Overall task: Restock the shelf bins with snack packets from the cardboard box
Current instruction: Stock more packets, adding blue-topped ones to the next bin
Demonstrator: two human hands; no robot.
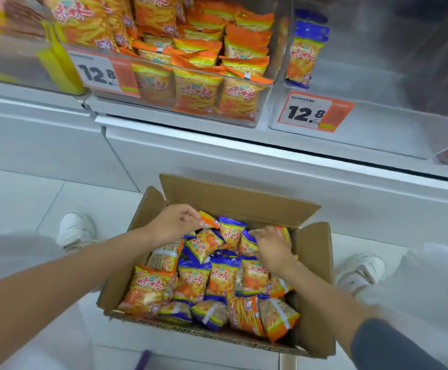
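Observation:
An open cardboard box (pixel 315 265) stands on the floor below the shelf, filled with several snack packets, some orange-edged, some blue-edged. My left hand (pixel 173 222) reaches into its far left corner and pinches an orange-edged packet (pixel 209 219). My right hand (pixel 272 243) is at the far right inside the box, fingers curled over an orange-edged packet (pixel 285 233) beside a blue-edged packet (pixel 248 243). Above, a clear shelf bin (pixel 180 113) is packed with orange packets. The bin (pixel 377 129) to its right holds a blue-edged packet (pixel 304 57) standing at its left side.
Price tags reading 12.8 hang on both bins (pixel 102 73) (pixel 315 112). A bin with yellow packs (pixel 17 49) is at far left. White shelf base runs behind the box. My white shoes (pixel 74 229) (pixel 360 271) flank the box on the tiled floor.

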